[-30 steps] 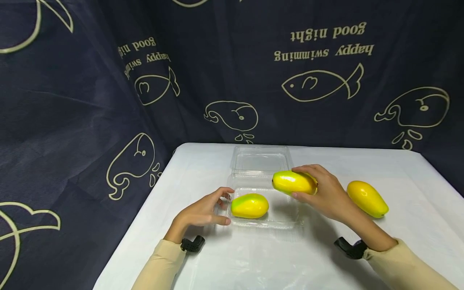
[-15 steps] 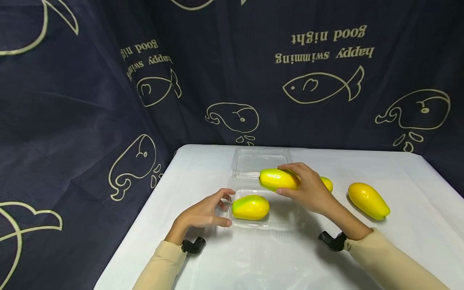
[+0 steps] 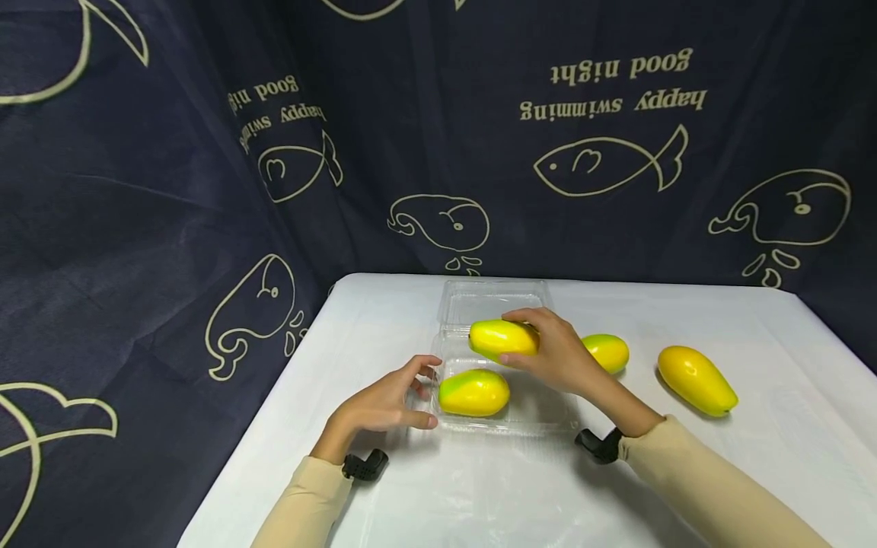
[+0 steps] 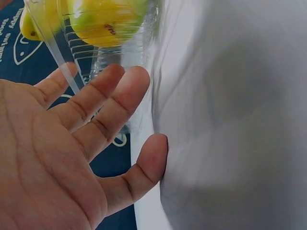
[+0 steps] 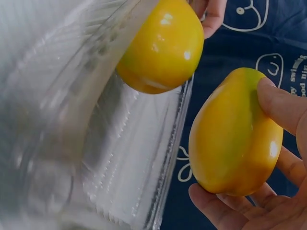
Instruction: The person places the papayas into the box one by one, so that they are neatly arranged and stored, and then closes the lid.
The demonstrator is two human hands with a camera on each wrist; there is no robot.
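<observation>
1. Grips a yellow-green fruit in the right hand, with the thumb pressed to one side and curled fingers round the other, parted just enough to span it
2. Holds that fruit over the rear part of a clear plastic container, as seen from the head, pointing its stem end leftward
3. Rests the left hand beside the container's left wall, opened wide, with loosely bent fingers well apart from the thumb
4. Cannot tell contact from a near miss at the left fingertips
5. Has a second fruit inside the container at its left end, just beside the left hand
6. Shows a third fruit on the white table, partly hidden behind the right forearm, and a fourth fruit farther right, apart from it
7. Has the clear lid folded open behind the container
8. Wears black devices at both wrists, near beige sleeves
</observation>
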